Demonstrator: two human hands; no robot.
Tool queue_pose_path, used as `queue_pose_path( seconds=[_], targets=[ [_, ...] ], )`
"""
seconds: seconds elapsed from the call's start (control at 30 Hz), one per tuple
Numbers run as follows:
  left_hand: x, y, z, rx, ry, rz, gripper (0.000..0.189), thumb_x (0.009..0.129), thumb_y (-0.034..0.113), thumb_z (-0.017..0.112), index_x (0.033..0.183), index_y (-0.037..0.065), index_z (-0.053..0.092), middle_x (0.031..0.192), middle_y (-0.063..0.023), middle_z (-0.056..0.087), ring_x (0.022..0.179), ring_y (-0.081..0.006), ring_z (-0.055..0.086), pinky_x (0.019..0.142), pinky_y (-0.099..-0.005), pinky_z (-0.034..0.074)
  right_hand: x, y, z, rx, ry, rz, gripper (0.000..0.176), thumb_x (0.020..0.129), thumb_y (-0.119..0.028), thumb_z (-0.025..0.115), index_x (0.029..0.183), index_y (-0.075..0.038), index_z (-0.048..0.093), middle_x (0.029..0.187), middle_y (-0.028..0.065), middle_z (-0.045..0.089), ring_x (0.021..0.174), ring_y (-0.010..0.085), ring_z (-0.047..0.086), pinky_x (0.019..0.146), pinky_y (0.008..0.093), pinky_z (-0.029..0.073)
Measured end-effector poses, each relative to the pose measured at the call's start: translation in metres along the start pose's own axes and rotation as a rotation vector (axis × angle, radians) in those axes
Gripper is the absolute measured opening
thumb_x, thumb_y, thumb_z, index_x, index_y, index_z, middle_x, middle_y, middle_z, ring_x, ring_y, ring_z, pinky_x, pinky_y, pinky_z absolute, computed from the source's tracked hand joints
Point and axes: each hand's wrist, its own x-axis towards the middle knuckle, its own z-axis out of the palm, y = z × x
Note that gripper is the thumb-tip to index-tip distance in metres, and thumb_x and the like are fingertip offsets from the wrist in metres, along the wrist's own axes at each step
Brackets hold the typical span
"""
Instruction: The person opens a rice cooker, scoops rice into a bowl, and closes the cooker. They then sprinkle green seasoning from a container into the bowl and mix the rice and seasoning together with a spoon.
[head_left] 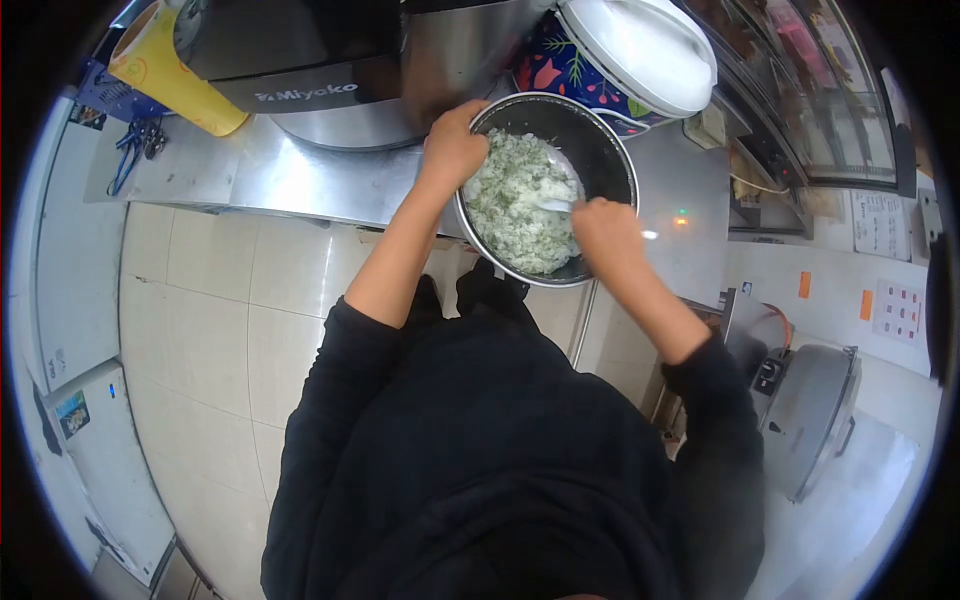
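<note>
A round dark-walled pot with a metal rim sits at the front edge of the steel counter, tilted a little. White rice mixed with green bits fills its left and lower part. My left hand grips the pot's upper left rim, fingers closed over it. Above the rice, my right hand is closed round the handle of a white spoon or paddle, whose blade touches the rice; the handle end shows to the right of the hand.
A large Miyoko cooker stands behind on the steel counter. Beside it are a yellow cup, blue-handled scissors and a patterned container with a white lid. A glass-fronted cabinet is at the right.
</note>
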Motion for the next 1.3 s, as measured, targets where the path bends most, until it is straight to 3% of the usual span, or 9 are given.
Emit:
queue_pose_path(
  seconds=[0.2, 0.3, 0.4, 0.57, 0.67, 0.8, 0.97, 1.13, 1.3],
  targets=[
    [0.001, -0.006, 0.000, -0.021, -0.010, -0.004, 0.043, 0.064, 0.003, 0.048, 0.103, 0.010, 0.065, 0.093, -0.0163, 0.065, 0.091, -0.0323, 0.062, 0.082, -0.0370, 0.046, 0.012, 0.034, -0.037, 0.119, 0.042, 0.098, 0.010, 0.072, -0.009, 0.057, 0.075, -0.008, 0.066, 0.066, 0.0116, 0.063, 0.062, 0.0256, 0.065, 0.053, 0.0363, 0.050],
    [0.000, 0.003, -0.002, 0.024, -0.033, 0.000, 0.045, 0.065, -0.005, 0.043, 0.106, 0.000, 0.062, 0.092, -0.0121, 0.067, 0.086, -0.0170, 0.062, 0.081, -0.0260, 0.044, 0.011, 0.001, -0.002, 0.032, 0.129, 0.032, 0.007, 0.069, -0.009, 0.060, 0.070, -0.009, 0.067, 0.064, 0.0097, 0.063, 0.061, 0.0230, 0.065, 0.051, 0.0333, 0.049],
    [0.005, -0.008, -0.001, -0.020, -0.034, -0.012, 0.044, 0.064, 0.002, 0.048, 0.104, 0.010, 0.065, 0.092, -0.0161, 0.066, 0.091, -0.0318, 0.062, 0.082, -0.0366, 0.046, 0.012, 0.020, -0.018, 0.068, 0.096, 0.057, 0.007, 0.068, -0.008, 0.060, 0.067, -0.009, 0.066, 0.064, 0.0094, 0.063, 0.060, 0.0231, 0.065, 0.051, 0.0335, 0.050],
    [0.008, -0.008, 0.002, -0.009, -0.069, 0.001, 0.041, 0.066, 0.003, 0.048, 0.102, 0.010, 0.066, 0.092, -0.0158, 0.066, 0.091, -0.0309, 0.062, 0.081, -0.0357, 0.046, 0.011, 0.015, 0.004, 0.035, 0.065, -0.055, 0.012, 0.073, -0.009, 0.056, 0.076, -0.014, 0.066, 0.064, 0.0101, 0.062, 0.060, 0.0250, 0.064, 0.053, 0.0367, 0.049],
    [0.009, -0.001, -0.003, -0.002, -0.109, -0.026, 0.039, 0.067, 0.003, 0.049, 0.101, 0.010, 0.066, 0.093, -0.0159, 0.066, 0.091, -0.0308, 0.062, 0.082, -0.0350, 0.046, -0.002, 0.038, -0.032, 0.115, 0.117, -0.013, 0.011, 0.072, -0.009, 0.057, 0.075, -0.015, 0.066, 0.064, 0.0099, 0.062, 0.060, 0.0254, 0.064, 0.053, 0.0361, 0.050],
    [0.015, -0.008, 0.002, -0.135, -0.171, -0.044, 0.038, 0.068, 0.004, 0.049, 0.101, 0.011, 0.067, 0.093, -0.0160, 0.066, 0.091, -0.0316, 0.062, 0.083, -0.0355, 0.045, -0.017, 0.027, -0.042, 0.022, -0.202, -0.085, 0.013, 0.074, -0.010, 0.055, 0.077, -0.014, 0.067, 0.066, 0.0098, 0.062, 0.064, 0.0261, 0.065, 0.055, 0.0370, 0.050],
    [0.012, -0.008, 0.001, 0.012, -0.126, -0.021, 0.039, 0.068, 0.005, 0.050, 0.102, 0.012, 0.066, 0.094, -0.0156, 0.066, 0.091, -0.0319, 0.062, 0.083, -0.0364, 0.046, 0.026, 0.021, -0.002, 0.152, 0.117, 0.004, 0.012, 0.073, -0.011, 0.055, 0.072, -0.013, 0.067, 0.068, 0.0103, 0.064, 0.066, 0.0263, 0.065, 0.056, 0.0370, 0.051],
    [0.010, -0.010, 0.002, 0.065, -0.083, -0.023, 0.040, 0.067, 0.004, 0.049, 0.103, 0.012, 0.066, 0.094, -0.0159, 0.066, 0.091, -0.0315, 0.062, 0.082, -0.0354, 0.046, 0.049, 0.033, -0.066, 0.148, 0.337, 0.027, 0.010, 0.069, -0.011, 0.058, 0.065, -0.011, 0.067, 0.067, 0.0105, 0.065, 0.062, 0.0237, 0.065, 0.051, 0.0345, 0.049],
    [0.014, -0.009, -0.002, -0.052, -0.099, -0.020, 0.040, 0.067, 0.002, 0.048, 0.102, 0.009, 0.066, 0.093, -0.0180, 0.065, 0.090, -0.0305, 0.063, 0.081, -0.0335, 0.046, 0.042, -0.022, -0.005, 0.064, 0.206, -0.171, 0.006, 0.070, -0.010, 0.056, 0.072, -0.005, 0.059, 0.066, 0.0090, 0.060, 0.060, 0.0221, 0.063, 0.053, 0.0345, 0.050]
  ],
)
